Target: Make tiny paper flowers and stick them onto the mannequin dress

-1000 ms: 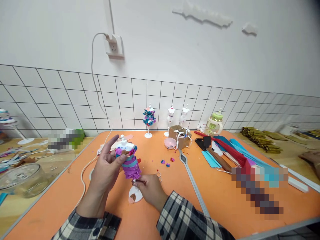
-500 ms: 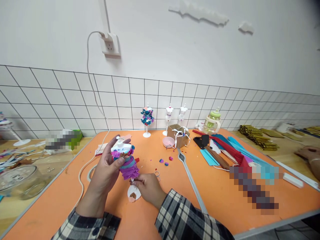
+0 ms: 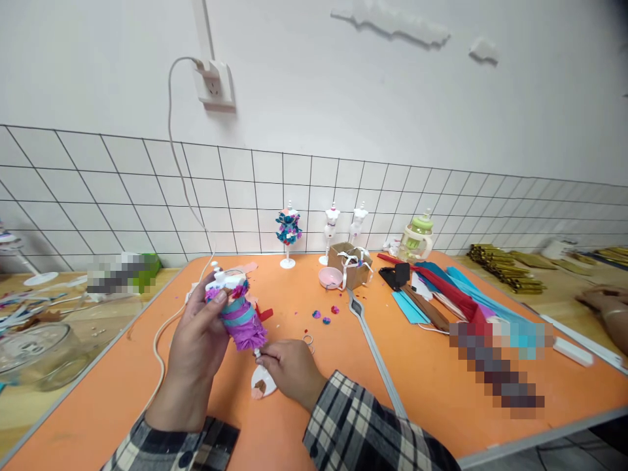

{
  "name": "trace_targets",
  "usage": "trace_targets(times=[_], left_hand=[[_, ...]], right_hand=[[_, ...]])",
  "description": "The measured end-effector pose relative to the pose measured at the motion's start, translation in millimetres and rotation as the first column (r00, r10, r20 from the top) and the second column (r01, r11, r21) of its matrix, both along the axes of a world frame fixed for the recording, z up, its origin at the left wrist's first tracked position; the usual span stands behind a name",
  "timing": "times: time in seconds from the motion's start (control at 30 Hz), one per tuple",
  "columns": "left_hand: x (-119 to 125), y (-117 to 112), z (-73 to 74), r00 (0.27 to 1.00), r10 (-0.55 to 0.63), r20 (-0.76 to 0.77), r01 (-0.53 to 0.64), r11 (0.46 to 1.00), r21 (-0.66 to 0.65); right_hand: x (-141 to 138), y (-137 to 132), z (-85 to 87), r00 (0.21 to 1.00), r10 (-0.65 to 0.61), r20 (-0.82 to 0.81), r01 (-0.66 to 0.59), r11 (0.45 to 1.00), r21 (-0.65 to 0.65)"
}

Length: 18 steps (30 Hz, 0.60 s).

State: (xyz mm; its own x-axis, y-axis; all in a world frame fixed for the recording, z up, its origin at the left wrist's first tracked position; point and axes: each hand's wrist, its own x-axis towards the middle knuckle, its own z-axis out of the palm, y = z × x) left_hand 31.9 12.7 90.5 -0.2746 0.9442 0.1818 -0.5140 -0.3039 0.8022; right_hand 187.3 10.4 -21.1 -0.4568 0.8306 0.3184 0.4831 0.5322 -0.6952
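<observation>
A small white mannequin (image 3: pixel 235 311) dressed in purple, teal and pink paper frills tilts to the left above the orange table (image 3: pixel 314 405). My left hand (image 3: pixel 199 340) is wrapped round its upper body, thumb on the chest. My right hand (image 3: pixel 289 369) pinches the thin pole under the skirt, just above the mannequin's round white base (image 3: pixel 261 383), which is near the tabletop.
At the back stand a dressed mannequin (image 3: pixel 288 229), two bare white ones (image 3: pixel 332 224), a cardboard box (image 3: pixel 350 265), a pink bowl (image 3: pixel 330 278) and a green-lidded jar (image 3: pixel 416 241). Coloured paper strips (image 3: pixel 441 297) lie right. A white cable (image 3: pixel 159 340) runs left. Another person's hand (image 3: pixel 606 307) shows far right.
The mannequin has swung left and tilted further in my hands. My left fingers have closed round its upper body. My right hand has kept its pinch on the pole.
</observation>
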Motion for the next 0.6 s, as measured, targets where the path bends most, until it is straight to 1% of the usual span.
trace_targets(times=[0.1,0.23,0.3,0.37,0.47,0.53,0.6], left_hand=[[4.1,-0.9,-1.2,0.999,0.009,0.038,-0.01,1.0,0.007],[8.2,-2.4,-3.9,1.0,0.015,0.007,-0.015,1.0,0.006],[7.7,-3.2,-5.4,0.999,-0.011,-0.031,0.012,1.0,0.024],[5.1,-3.0,-8.0,0.995,-0.068,-0.079,0.071,0.997,0.039],[-3.4,1.2,-16.8,0.973,-0.131,-0.188,0.139,0.99,0.027],[-10.7,6.2,-26.1,0.948,-0.176,-0.266,0.177,0.984,-0.02],[-17.2,10.9,-35.4,0.94,-0.208,-0.271,0.189,0.977,-0.095]], right_hand=[[-0.5,-0.8,0.6,0.999,0.001,-0.038,-0.002,0.999,-0.042],[-2.0,-0.7,-1.6,0.994,-0.005,-0.113,-0.007,0.995,-0.104],[-2.6,0.2,-4.6,0.985,-0.007,-0.173,-0.018,0.99,-0.143],[-2.8,2.4,-8.6,0.964,-0.031,-0.264,-0.031,0.973,-0.229],[-1.7,7.9,-14.2,0.924,-0.106,-0.367,-0.038,0.93,-0.365],[-0.4,12.3,-16.5,0.911,-0.136,-0.39,-0.043,0.908,-0.417],[0.6,15.7,-17.8,0.902,-0.147,-0.405,-0.058,0.89,-0.452]])
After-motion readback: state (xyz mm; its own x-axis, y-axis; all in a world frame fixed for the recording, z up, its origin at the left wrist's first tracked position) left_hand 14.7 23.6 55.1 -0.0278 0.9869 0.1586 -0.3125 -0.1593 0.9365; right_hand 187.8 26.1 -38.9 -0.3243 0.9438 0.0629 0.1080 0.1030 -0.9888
